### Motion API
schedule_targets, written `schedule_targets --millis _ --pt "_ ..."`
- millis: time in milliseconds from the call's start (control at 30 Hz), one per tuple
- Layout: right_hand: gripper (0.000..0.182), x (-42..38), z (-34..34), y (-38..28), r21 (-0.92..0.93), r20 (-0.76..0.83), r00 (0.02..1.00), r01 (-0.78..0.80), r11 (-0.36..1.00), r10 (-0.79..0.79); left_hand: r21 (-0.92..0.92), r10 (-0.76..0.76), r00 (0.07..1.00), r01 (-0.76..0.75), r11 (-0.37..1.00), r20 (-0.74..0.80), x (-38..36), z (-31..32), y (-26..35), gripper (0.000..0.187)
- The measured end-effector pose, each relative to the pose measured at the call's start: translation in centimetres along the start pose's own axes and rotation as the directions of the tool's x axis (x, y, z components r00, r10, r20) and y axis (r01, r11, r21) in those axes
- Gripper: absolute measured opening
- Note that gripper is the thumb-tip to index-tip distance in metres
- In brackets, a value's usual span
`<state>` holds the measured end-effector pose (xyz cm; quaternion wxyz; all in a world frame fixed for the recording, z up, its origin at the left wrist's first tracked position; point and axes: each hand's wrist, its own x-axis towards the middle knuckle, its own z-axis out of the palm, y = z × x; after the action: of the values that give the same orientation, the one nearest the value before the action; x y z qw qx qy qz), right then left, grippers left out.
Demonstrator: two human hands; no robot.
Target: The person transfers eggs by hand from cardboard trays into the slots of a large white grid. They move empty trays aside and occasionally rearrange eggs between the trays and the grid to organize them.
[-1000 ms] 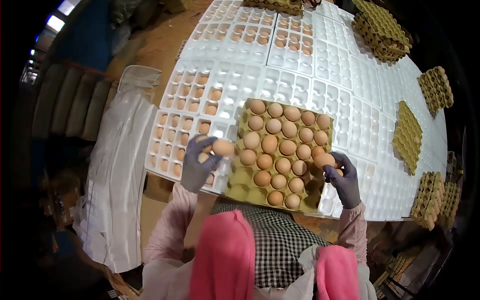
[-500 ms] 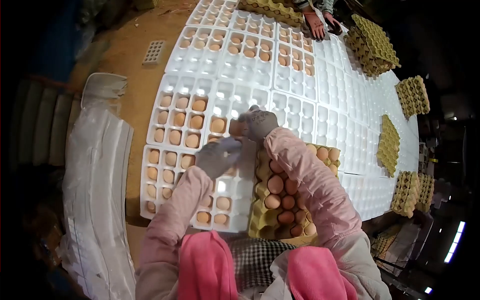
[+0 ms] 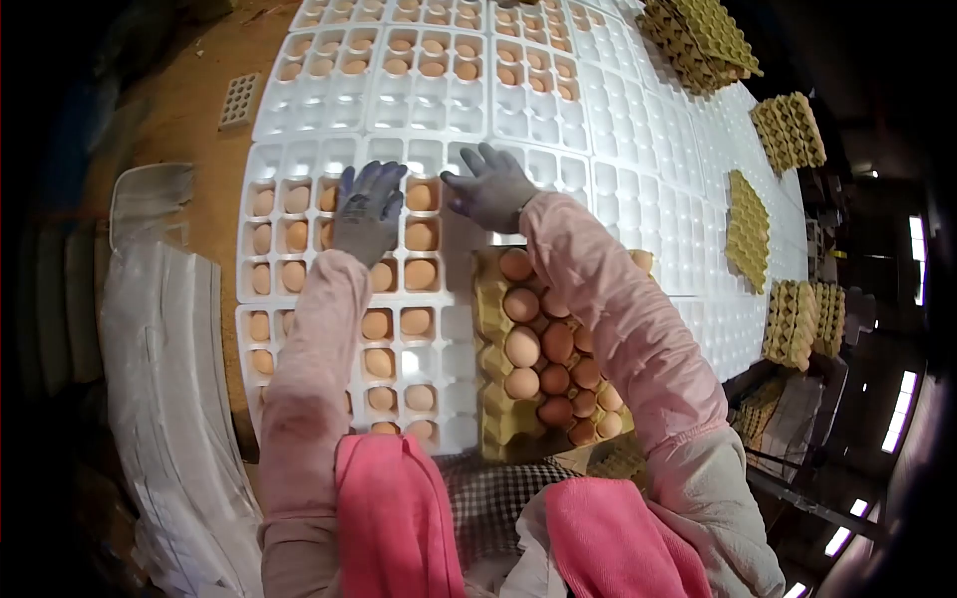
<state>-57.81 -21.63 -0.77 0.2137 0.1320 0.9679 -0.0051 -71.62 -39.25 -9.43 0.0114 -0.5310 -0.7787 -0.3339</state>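
My left hand (image 3: 369, 211), in a grey glove, is open above a white foam egg tray (image 3: 342, 155), covering some of its cells. Just right of it, brown eggs (image 3: 421, 236) sit singly in a column of cells. My right hand (image 3: 493, 189), also gloved, spreads its fingers over the same tray's right part and holds nothing. Below my right forearm lies a yellowish pulp egg tray (image 3: 495, 439) with several brown eggs (image 3: 521, 347) in it; the forearm hides part of it. Another foam tray (image 3: 457, 349) near my body carries eggs in many cells.
Further foam trays (image 3: 419, 110) cover the table, some partly filled with eggs. Stacks of pulp trays (image 3: 788, 132) stand along the right side, and a single pulp tray (image 3: 748, 229) lies on the foam. Clear plastic wrapping (image 3: 174, 399) is at the left.
My hands have moved apart and opened; the brown egg by my right hand is no longer there. More cells beside my left hand show eggs. The view has shifted, and another person's hands have left it.
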Motion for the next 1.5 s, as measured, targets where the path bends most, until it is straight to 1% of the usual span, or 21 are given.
schedule_targets --millis 100,200,300,433,500,600,667,733,833,900,933,967,1033,1067,1167,1200,1233,1267,1300,1367,1500 --pt "0.037 -7.6 -6.5 3.2 0.702 -0.032 0.998 -0.016 0.712 0.054 -0.298 -0.049 0.993 0.08 0.951 0.111 -0.1 -6.1 6.0 0.031" --pt "0.031 -15.3 -5.5 4.6 0.596 -0.028 0.998 -0.024 0.803 0.051 -0.411 0.094 0.968 0.01 0.912 0.233 -0.5 -7.9 12.1 0.037" --pt "0.031 -19.4 -2.0 2.3 0.468 -0.223 0.972 0.043 0.883 0.071 -0.135 0.164 0.924 -0.124 0.983 0.344 -0.4 -4.4 16.6 0.043" --pt "0.037 -17.0 0.8 3.7 0.551 -0.237 0.971 0.118 0.826 0.019 -0.286 0.056 0.902 0.077 0.955 0.429 -0.3 -3.3 17.3 0.049" --pt "0.035 -16.3 -0.1 4.8 0.591 -0.121 0.992 0.089 0.802 -0.021 -0.63 -0.276 0.904 0.425 0.65 0.326 -1.9 -3.8 18.4 0.035" --pt "0.029 -16.4 0.1 4.6 0.535 -0.227 0.972 0.075 0.841 0.058 -0.961 -0.494 0.834 0.275 -0.014 0.246 -3.5 -4.9 17.6 0.026" --pt "0.028 -17.2 0.9 4.3 0.52 -0.353 0.93 0.101 0.848 0.106 -0.687 -0.255 0.878 0.476 0.549 0.405 -2.9 -5.8 18.7 0.031" --pt "0.031 -19.1 2.0 5.4 0.894 -0.358 0.896 0.249 0.372 0.263 -0.192 -0.058 0.839 0.191 0.963 0.541 -2.2 -6.7 21.1 0.036" --pt "0.031 -21.9 1.5 6.4 0.752 -0.098 0.937 0.291 -0.592 0.336 0.097 -0.073 0.824 0.022 0.995 0.561 -1.8 -5.1 22.0 0.044" --pt "0.029 -21.4 1.9 6.3 0.974 -0.113 0.95 0.164 -0.157 0.292 -0.081 -0.056 0.852 0.114 0.99 0.52 -2.3 -5.6 21.6 0.044" --pt "0.026 -20.8 1.8 5.3 0.947 -0.246 0.952 0.196 0.256 0.18 -0.168 -0.053 0.869 0.155 0.974 0.492 -2.5 -6.0 21.2 0.044" --pt "0.029 -20.7 0.6 3.7 0.7 -0.388 0.92 0.252 0.668 0.06 -0.435 -0.174 0.868 0.395 0.809 0.465 -3.2 -6.5 20.3 0.043" --pt "0.034 -19.0 1.5 1.4 0.303 -0.204 0.977 0.117 0.946 -0.056 -0.788 -0.376 0.774 0.595 0.157 0.51 -5.9 -7.4 18.1 0.041" --pt "0.035 -19.2 -0.9 0.6 0.152 -0.061 0.997 0.052 0.987 -0.044 -0.86 -0.339 0.799 0.505 -0.071 0.497 -6.9 -8.1 17.9 0.039" --pt "0.046 -21.0 1.5 4.5 0.786 -0.289 0.956 0.21 0.581 0.046 -0.57 -0.231 0.795 0.574 0.589 0.562 -6.0 -9.0 20.0 0.043" --pt "0.047 -22.4 1.7 5.8 0.947 -0.262 0.952 0.222 0.233 0.157 -0.224 -0.058 0.869 0.19 0.956 0.491 -5.7 -9.0 21.0 0.049" --pt "0.048 -23.7 1.9 7.0 0.961 -0.198 0.95 0.237 -0.146 0.24 0.183 -0.218 0.762 0.133 0.974 0.61 -4.7 -9.5 24.2 0.056" --pt "0.049 -24.3 2.1 8.1 0.934 -0.198 0.924 0.279 -0.224 0.326 0.238 -0.26 0.711 0.133 0.962 0.654 -3.9 -9.5 25.0 0.056" --pt "0.046 -24.1 2.3 9.2 0.942 -0.276 0.901 0.323 -0.092 0.335 0.294 -0.304 0.645 0.127 0.947 0.702 -3.8 -9.4 25.3 0.057" --pt "0.043 -22.4 1.0 9.3 0.619 -0.424 0.886 0.132 0.774 0.187 0.29 -0.232 0.626 0.01 0.957 0.745 -3.9 -8.7 24.7 0.054" --pt "0.034 -18.0 -1.0 6.1 0.101 -0.121 0.972 -0.188 0.977 0.2 0.159 -0.098 0.73 -0.015 0.987 0.676 -5.4 -7.8 22.0 0.047"
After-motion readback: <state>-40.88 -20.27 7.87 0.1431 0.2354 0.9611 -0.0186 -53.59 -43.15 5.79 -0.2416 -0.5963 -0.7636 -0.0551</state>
